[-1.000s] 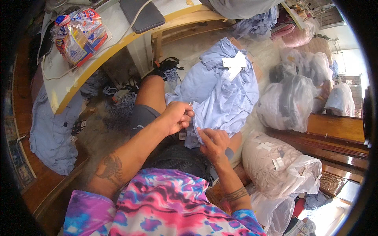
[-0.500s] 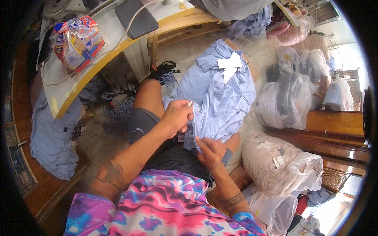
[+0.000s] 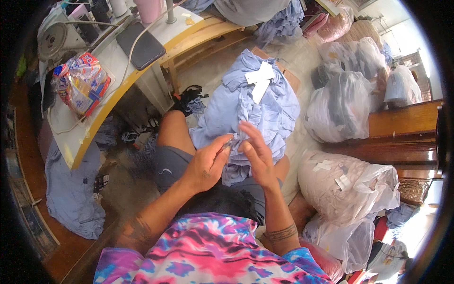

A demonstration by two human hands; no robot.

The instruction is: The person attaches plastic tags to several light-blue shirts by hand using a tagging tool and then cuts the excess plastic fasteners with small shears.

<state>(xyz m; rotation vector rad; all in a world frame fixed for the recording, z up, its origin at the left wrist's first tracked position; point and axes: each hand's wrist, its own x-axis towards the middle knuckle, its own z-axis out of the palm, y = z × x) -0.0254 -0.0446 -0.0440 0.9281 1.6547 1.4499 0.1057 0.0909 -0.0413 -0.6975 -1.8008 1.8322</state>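
Note:
My left hand (image 3: 206,165) is closed over my lap, with a small, narrow, grey tool (image 3: 227,143) pinched between thumb and forefinger. Only the tool's tip shows, so its exact kind is hidden. Facing it, my right hand (image 3: 258,158) is raised with its fingers stretched and apart, just over the near part of a light blue garment (image 3: 213,118). That garment lies bunched in a heap across and beyond my knees. White paper tags (image 3: 259,75) rest on its far part.
A white table (image 3: 66,137) with a yellow edge stands at left, carrying a plastic bread bag (image 3: 82,83) and a dark phone (image 3: 141,45). More blue cloth (image 3: 75,189) hangs below it. Stuffed clear bags (image 3: 338,109) line the right, one holding beige cloth (image 3: 326,184).
My right hand has let go of the garment's edge and risen beside my left hand, fingers spreading. The cloth between my hands has dropped onto the heap. The view has shifted slightly.

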